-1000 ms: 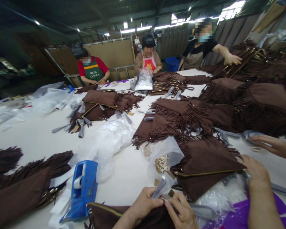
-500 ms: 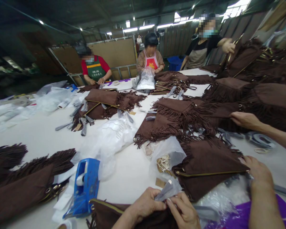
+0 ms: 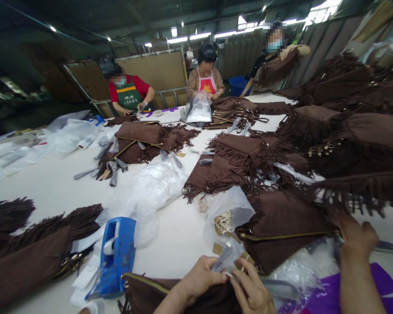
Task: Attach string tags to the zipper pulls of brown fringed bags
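Head view: down at six o'clock, the left hand (image 3: pixel 201 281) has thumb and finger closed on a grey-wrapped strap (image 3: pixel 223 256), and the right hand (image 3: pixel 253 288) works close in at the strap's base! Whether those right fingertips are pinching anything, it's too small to tell. Beneath the wrists lies a brown bag (image 3: pixel 146 301), gold zip running off towards seven. The strap's wrapping is already on; the handling down at its base looks unfinished.

Over between nine and ten, a stack of bags (image 3: pixel 139 131) shows grey-wrapped straps and a tan tag or two, so those seem further along. At four o'clock another zipped bag (image 3: pixel 284 222) lies flat, a co-worker's hand (image 3: pixel 355 233) at the zip's end. Between two and three, big fringed piles (image 3: pixel 373 126) wait, plenty apparently left! White cords (image 3: pixel 223 223) sit bagged at five o'clock.
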A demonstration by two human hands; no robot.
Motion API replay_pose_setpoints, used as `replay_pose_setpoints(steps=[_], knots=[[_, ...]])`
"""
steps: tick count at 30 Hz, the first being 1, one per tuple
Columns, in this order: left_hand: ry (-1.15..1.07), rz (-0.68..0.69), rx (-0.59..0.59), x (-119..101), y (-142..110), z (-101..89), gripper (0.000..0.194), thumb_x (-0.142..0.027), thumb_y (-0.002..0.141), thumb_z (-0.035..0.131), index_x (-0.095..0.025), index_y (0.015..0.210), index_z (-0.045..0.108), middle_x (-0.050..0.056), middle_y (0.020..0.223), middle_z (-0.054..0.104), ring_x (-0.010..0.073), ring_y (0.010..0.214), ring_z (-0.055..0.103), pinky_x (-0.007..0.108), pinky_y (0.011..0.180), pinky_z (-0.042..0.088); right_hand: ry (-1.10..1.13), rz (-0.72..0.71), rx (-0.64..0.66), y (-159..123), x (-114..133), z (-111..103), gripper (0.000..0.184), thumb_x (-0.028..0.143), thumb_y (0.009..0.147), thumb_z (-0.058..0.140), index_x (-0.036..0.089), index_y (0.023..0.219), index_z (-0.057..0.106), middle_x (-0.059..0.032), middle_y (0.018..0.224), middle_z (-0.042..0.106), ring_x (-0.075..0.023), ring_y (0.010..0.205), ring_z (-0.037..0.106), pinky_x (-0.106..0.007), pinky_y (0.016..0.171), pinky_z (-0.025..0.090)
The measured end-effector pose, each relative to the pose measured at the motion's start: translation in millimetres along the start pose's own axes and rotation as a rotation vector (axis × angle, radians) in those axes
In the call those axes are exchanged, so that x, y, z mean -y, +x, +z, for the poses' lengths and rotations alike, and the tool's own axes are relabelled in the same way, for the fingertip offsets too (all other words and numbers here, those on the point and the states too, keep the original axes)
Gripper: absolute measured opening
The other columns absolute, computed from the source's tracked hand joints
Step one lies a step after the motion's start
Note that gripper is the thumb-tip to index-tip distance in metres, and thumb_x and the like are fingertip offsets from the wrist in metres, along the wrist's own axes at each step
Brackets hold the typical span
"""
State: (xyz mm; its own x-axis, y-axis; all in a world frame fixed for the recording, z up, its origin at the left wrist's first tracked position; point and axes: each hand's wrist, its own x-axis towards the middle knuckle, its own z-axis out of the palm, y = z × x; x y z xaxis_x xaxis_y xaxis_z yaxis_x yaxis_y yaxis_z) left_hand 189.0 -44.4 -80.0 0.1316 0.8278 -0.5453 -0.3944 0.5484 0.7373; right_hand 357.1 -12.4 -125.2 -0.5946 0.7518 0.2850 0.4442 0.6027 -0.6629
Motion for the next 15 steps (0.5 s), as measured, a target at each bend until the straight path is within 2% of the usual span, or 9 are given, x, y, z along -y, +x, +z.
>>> replay_pose_setpoints(steps=[2, 4, 7, 11, 15], knots=[[-0.002, 0.004, 0.013, 0, 0, -0.3, 0.028, -0.032, 0.053, 0.071, -0.011, 0.071, 0.065, -0.004, 0.058, 0.048, 0.0077, 0.056, 0.033, 0.02, 0.056, 0.023, 0.06, 0.012, -0.031, -3, 1, 7, 0.025, 0.023, 0.083, 0.047, 0.018, 0.107, 0.054, -0.0112, 0.101, 0.065, -0.0172, 0.09, 0.064, -0.019, 0.076, 0.051], [0.005, 0.009, 0.026, 1, 0, -1.1, 0.03, -0.031, 0.054, 0.07, -0.011, 0.076, 0.067, -0.002, 0.061, 0.051, 0.0093, 0.059, 0.038, 0.021, 0.058, 0.027, 0.142, 0.088, -0.055, -4, 4, 13, 0.029, 0.025, 0.086, 0.042, 0.017, 0.112, 0.049, -0.0088, 0.093, 0.068, -0.0158, 0.084, 0.065, -0.019, 0.075, 0.052], [0.026, 0.006, 0.026, 3, 0, -2.4, 0.031, -0.03, 0.054, 0.069, -0.01, 0.077, 0.066, -0.002, 0.062, 0.052, 0.0098, 0.059, 0.039, 0.021, 0.059, 0.028, 0.245, 0.157, -0.068, -1, 12, 15, 0.024, 0.029, 0.086, 0.041, 0.021, 0.105, 0.053, -0.0061, 0.09, 0.067, -0.0148, 0.08, 0.065, -0.019, 0.072, 0.051], [0.031, -0.002, 0.025, 6, -1, -3.3, 0.031, -0.032, 0.054, 0.07, -0.01, 0.073, 0.063, -0.003, 0.059, 0.046, 0.008, 0.056, 0.034, 0.021, 0.056, 0.024, 0.351, 0.091, 0.018, 9, 16, 3, 0.016, 0.025, 0.086, 0.043, 0.023, 0.093, 0.058, -0.003, 0.082, 0.064, -0.0124, 0.077, 0.062, -0.017, 0.071, 0.048], [0.074, 0.016, -0.02, 7, 0, -2.8, 0.029, -0.032, 0.056, 0.066, -0.01, 0.074, 0.058, -0.005, 0.059, 0.04, 0.0073, 0.056, 0.029, 0.021, 0.054, 0.021, 0.301, 0.071, 0.061, 10, 12, -3, 0.013, 0.023, 0.086, 0.044, 0.022, 0.085, 0.057, -0.0006, 0.073, 0.059, -0.0106, 0.069, 0.059, -0.016, 0.065, 0.047]])
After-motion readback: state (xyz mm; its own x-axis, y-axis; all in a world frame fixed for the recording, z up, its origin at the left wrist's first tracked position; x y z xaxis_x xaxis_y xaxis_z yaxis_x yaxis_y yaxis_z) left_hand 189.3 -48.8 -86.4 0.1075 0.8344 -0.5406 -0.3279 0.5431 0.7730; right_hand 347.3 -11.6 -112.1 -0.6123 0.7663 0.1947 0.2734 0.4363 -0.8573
